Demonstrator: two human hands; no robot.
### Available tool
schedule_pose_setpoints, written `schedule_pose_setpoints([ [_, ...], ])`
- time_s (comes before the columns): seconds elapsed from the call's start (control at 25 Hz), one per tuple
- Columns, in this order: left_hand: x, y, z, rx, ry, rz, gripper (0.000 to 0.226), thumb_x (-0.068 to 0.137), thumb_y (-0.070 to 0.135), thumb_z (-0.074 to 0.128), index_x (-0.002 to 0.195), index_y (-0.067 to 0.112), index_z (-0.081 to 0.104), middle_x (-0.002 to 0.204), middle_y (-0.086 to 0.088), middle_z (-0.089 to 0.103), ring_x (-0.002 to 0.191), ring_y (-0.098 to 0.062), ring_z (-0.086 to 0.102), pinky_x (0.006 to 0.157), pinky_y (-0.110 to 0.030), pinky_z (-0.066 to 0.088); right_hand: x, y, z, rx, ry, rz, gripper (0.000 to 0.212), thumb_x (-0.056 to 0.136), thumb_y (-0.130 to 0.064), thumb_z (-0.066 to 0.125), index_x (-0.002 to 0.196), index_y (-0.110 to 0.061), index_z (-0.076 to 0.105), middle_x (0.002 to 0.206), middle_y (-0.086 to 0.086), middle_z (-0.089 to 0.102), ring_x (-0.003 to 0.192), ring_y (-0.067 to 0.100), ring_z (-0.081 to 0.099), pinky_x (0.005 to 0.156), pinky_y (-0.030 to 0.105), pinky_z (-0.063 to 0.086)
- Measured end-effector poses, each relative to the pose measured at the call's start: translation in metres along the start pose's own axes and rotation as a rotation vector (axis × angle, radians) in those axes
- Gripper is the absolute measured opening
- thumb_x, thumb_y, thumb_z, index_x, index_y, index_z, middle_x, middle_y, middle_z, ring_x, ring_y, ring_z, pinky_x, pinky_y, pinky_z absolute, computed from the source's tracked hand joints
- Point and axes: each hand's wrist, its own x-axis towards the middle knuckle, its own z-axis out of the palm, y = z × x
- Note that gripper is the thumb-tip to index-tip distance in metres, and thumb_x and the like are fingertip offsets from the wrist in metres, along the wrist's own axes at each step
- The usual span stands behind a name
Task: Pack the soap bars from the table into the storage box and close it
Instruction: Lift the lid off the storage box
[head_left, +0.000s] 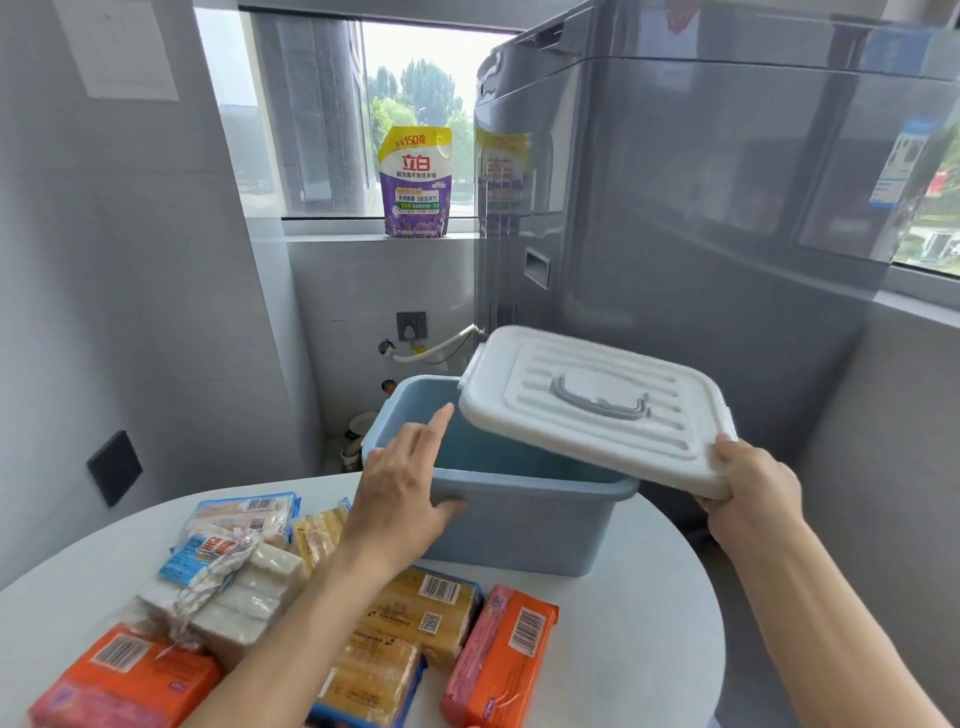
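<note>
A light blue storage box (524, 525) stands open on the round white table (623, 649); its inside looks empty. My right hand (748, 488) grips the near right corner of the white lid (597, 405), which has a grey handle and hangs tilted above the box's right side. My left hand (405, 488) rests on the box's near left rim, fingers spread, thumb against the front wall. Wrapped soap bars lie in front of the box: an orange pack (501, 654), yellow packs (426, 613), white bars (244, 592), another orange pack (124, 680).
A tall grey washing machine (701, 208) stands behind and right of the table. A purple detergent pouch (415, 182) sits on the window sill. A grey wall runs along the left. A wall socket (411, 326) and hose are behind the box.
</note>
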Motion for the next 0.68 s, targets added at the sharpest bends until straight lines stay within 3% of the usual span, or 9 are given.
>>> schedule_pose_setpoints([
  [0.04,-0.001,-0.001,0.002,0.018,0.036,0.019,0.065,0.064,0.028,0.088,0.122,0.018,0.061,0.104,0.000,0.068,0.088,-0.021,0.056,0.084,-0.041,0.047,0.002,0.001,-0.004,0.055,-0.007,0.035,0.006,0.089,-0.006,0.063,0.092,-0.010,0.062,0.094,0.007,0.066,0.072,0.021,0.065,0.056,0.036,0.051],
  [0.12,-0.001,-0.002,0.001,0.084,0.113,0.030,0.035,0.064,0.019,0.089,0.093,0.016,0.070,0.085,0.002,0.070,0.078,-0.023,0.056,0.075,-0.034,0.036,0.004,0.004,-0.011,0.161,-0.022,0.120,0.006,0.090,-0.003,0.062,0.090,-0.009,0.060,0.097,0.008,0.067,0.080,0.023,0.068,0.061,0.038,0.053],
  [0.28,0.008,-0.017,-0.021,0.301,0.320,-0.042,0.026,0.065,0.001,0.077,0.075,0.015,0.058,0.072,-0.001,0.059,0.071,-0.030,0.050,0.069,-0.037,0.025,0.003,0.009,-0.017,0.169,-0.109,0.137,0.009,0.092,-0.006,0.058,0.100,-0.008,0.062,0.104,0.008,0.070,0.085,0.023,0.072,0.067,0.038,0.057],
  [0.36,0.013,-0.027,-0.036,0.378,0.396,-0.130,0.026,0.062,-0.003,0.070,0.073,0.014,0.054,0.071,-0.004,0.056,0.072,-0.030,0.046,0.069,-0.038,0.023,0.002,0.019,-0.016,0.110,-0.150,0.147,0.018,0.095,-0.008,0.056,0.111,-0.007,0.063,0.110,0.010,0.069,0.093,0.026,0.071,0.084,0.043,0.057],
  [0.44,0.016,-0.042,-0.048,0.392,0.435,-0.247,0.025,0.062,-0.005,0.067,0.072,0.013,0.053,0.072,-0.007,0.057,0.075,-0.032,0.045,0.069,-0.039,0.022,0.002,0.026,-0.016,0.080,-0.153,0.169,0.012,0.094,-0.009,0.058,0.104,-0.008,0.065,0.110,0.009,0.070,0.092,0.026,0.069,0.094,0.044,0.052],
  [0.56,0.013,-0.071,-0.064,0.350,0.484,-0.412,0.022,0.067,-0.001,0.069,0.075,0.012,0.053,0.078,-0.012,0.060,0.083,-0.034,0.044,0.070,-0.042,0.023,0.008,0.028,-0.018,-0.005,-0.124,0.146,0.007,0.092,-0.009,0.060,0.098,-0.009,0.065,0.098,0.007,0.069,0.082,0.024,0.067,0.087,0.043,0.054],
  [0.68,0.009,-0.077,-0.067,0.308,0.471,-0.413,0.024,0.070,0.006,0.075,0.076,0.013,0.053,0.079,-0.011,0.061,0.084,-0.034,0.047,0.070,-0.041,0.022,0.011,0.043,-0.017,-0.209,-0.059,0.096,0.017,0.093,-0.007,0.057,0.109,-0.010,0.062,0.084,0.006,0.063,0.066,0.022,0.059,0.060,0.036,0.048],
])
